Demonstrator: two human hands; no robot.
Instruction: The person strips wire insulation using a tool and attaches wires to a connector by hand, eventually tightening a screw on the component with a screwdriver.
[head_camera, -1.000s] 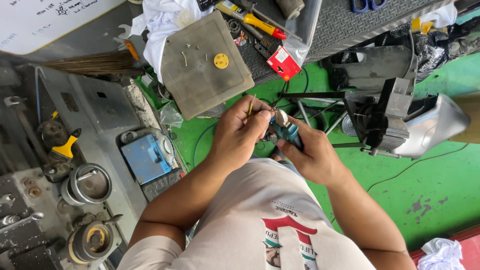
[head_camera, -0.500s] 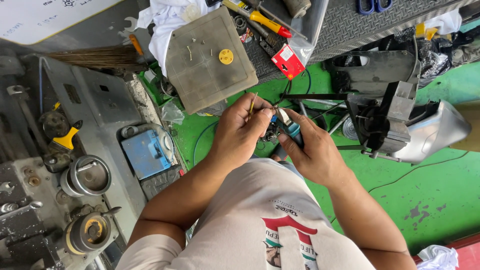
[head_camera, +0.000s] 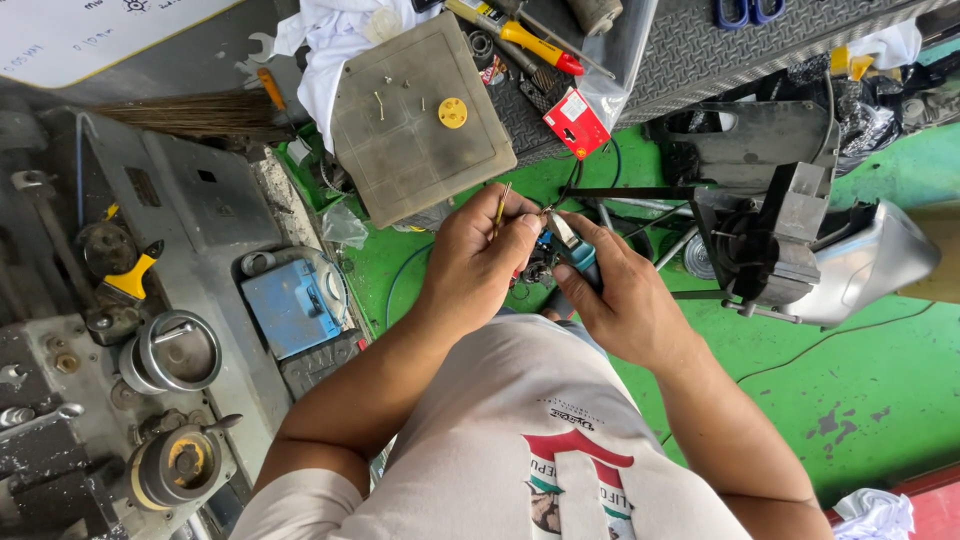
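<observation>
Above the green floor (head_camera: 880, 400), the left hand (head_camera: 475, 265) pinches a thin yellow wire (head_camera: 500, 205) upright between fingertips, and just beside it the right hand (head_camera: 625, 300) is clenched around blue-handled metal pliers (head_camera: 570, 245), tips meeting the wire's dark connector bundle (head_camera: 535, 265).

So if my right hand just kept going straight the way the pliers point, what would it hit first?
Probably the left hand: the right hand aims its blue-handled pliers up and left at the thin wire pinched there. Beyond lies the grey square plate, though depth is unclear.
</observation>
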